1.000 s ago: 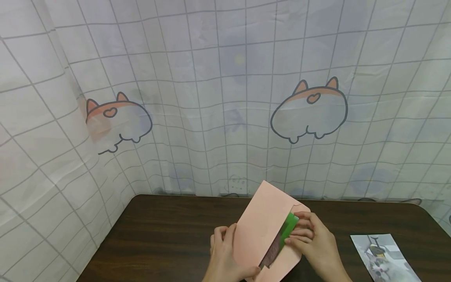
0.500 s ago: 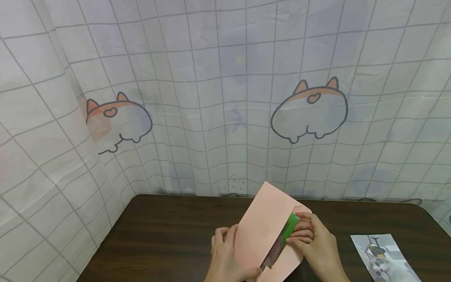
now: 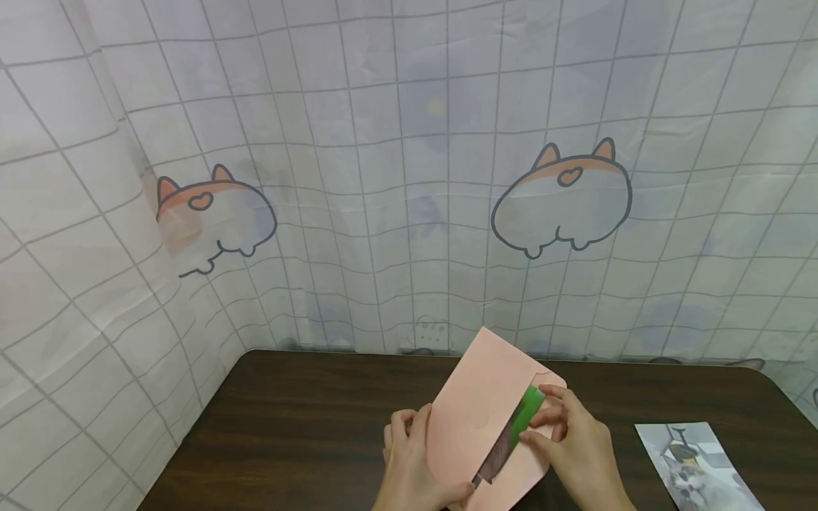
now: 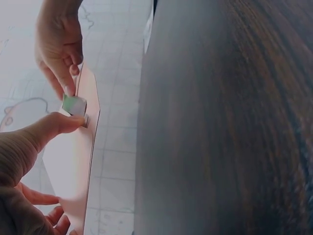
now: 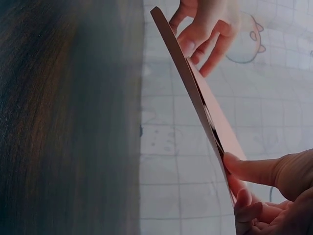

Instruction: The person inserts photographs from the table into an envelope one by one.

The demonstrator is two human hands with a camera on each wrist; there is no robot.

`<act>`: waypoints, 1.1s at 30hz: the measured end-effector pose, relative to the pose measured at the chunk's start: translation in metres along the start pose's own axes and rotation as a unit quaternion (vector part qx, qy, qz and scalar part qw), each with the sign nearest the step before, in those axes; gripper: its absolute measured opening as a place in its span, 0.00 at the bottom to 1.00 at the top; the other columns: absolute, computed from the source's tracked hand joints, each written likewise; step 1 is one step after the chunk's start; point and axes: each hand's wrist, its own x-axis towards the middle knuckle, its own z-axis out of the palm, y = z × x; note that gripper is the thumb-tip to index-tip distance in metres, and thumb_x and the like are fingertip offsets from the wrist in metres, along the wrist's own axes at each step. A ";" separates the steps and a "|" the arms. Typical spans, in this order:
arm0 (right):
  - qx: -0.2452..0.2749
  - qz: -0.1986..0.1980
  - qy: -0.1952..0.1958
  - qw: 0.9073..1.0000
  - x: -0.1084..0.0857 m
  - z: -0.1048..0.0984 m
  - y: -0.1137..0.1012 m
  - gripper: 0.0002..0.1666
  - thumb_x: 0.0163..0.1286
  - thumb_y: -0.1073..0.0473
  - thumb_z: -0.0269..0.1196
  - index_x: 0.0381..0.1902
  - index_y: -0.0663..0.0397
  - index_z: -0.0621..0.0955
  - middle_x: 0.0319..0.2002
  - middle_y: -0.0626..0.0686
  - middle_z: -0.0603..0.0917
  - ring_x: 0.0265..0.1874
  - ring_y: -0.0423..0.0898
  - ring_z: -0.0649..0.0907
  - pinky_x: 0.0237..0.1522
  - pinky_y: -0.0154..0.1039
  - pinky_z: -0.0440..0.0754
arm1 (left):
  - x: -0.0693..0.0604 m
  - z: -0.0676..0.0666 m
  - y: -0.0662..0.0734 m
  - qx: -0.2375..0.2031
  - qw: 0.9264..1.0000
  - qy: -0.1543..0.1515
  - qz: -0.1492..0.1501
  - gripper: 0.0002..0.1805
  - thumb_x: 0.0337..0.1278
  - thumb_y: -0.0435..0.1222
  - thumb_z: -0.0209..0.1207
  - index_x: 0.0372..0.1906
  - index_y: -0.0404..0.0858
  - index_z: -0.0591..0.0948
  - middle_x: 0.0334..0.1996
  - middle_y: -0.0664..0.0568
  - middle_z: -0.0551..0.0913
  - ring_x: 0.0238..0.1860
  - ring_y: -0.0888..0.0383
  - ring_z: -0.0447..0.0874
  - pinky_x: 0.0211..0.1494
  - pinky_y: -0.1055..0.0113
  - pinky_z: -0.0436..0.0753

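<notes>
A pink envelope [image 3: 473,397] is held tilted above the dark table, its opening facing the right hand. Inside the opening shows a card or picture [image 3: 497,455] with a green part [image 3: 527,411] and a brownish part. My left hand [image 3: 412,465] grips the envelope's left and lower edge, thumb at the lower end of the opening. My right hand [image 3: 578,443] pinches the envelope's right side beside the green part, with thumb and fingers curled. In the right wrist view the envelope [image 5: 188,81] appears edge-on with a narrow gap along it.
A printed picture of a cat [image 3: 696,465] lies on the dark wooden table [image 3: 307,426] at the right. Behind the table hangs a white grid-patterned curtain [image 3: 383,213] with cartoon animal drawings.
The envelope and both hands have shifted very slightly right. The right hand's fingers have moved a little against the envelope's flap side. The picture on the table has stayed put.
</notes>
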 end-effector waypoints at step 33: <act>0.005 0.040 -0.035 0.999 0.000 -0.002 0.000 0.41 0.53 0.58 0.84 0.60 0.56 0.75 0.32 0.40 0.92 0.50 0.55 0.88 0.46 0.40 0.78 | -0.002 0.000 0.010 -0.030 0.996 -0.028 -0.074 0.60 0.16 0.51 0.88 0.67 0.35 0.76 0.53 0.48 0.69 0.56 0.50 0.67 0.52 0.49 0.79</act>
